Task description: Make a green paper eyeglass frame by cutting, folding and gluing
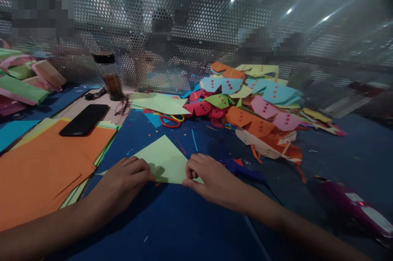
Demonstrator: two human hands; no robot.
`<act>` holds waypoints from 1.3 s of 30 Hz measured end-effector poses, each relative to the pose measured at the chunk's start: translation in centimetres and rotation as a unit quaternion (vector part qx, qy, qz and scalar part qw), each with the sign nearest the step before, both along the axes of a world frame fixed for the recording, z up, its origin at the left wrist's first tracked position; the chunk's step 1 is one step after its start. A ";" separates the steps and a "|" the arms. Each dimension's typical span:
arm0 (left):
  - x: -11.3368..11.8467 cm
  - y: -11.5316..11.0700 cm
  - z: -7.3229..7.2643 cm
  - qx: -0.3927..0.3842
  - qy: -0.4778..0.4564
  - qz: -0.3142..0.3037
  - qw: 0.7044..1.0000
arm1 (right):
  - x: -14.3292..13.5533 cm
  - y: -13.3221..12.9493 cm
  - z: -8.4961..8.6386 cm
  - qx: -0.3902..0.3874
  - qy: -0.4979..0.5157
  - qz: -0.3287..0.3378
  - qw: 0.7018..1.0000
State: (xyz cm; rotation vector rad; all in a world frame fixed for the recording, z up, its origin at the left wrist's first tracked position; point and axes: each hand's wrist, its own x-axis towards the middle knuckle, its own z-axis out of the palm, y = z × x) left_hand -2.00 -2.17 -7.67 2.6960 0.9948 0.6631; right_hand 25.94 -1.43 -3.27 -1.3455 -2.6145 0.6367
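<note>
A light green sheet of paper [167,160], folded into a triangle, lies on the dark blue tabletop with its peak pointing away from me. Its straight edge runs along the near side. At that edge's left end my left hand [130,177] presses down with fingers curled together; the fingertips are partly hidden. My right hand [210,177] holds the right end of the same edge, thumb and fingers closed on it. Just beyond my right hand lie scissors with blue handles [245,171]. Small paper scraps and thin strips are scattered past the sheet.
Orange paper sheets [39,171] are stacked at left, a black phone [84,120] on top. Behind stands a jar [112,79] with a dark lid. Red-and-yellow-handled scissors [170,121] lie mid-table. Colourful folded paper cut-outs [251,120] pile up at right, near a purple device [356,208].
</note>
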 end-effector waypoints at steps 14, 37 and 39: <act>-0.6 -0.1 0.2 0.091 0.129 -0.060 0.986 | -0.1 -0.1 0.2 0.000 0.002 0.000 1.000; -0.3 -0.3 0.7 0.082 0.123 -0.073 0.986 | -5.7 -0.4 -1.6 0.044 0.042 -0.053 0.997; -0.2 -0.3 0.8 0.084 0.126 -0.072 0.986 | -5.6 -0.6 -1.6 0.046 0.044 -0.058 0.996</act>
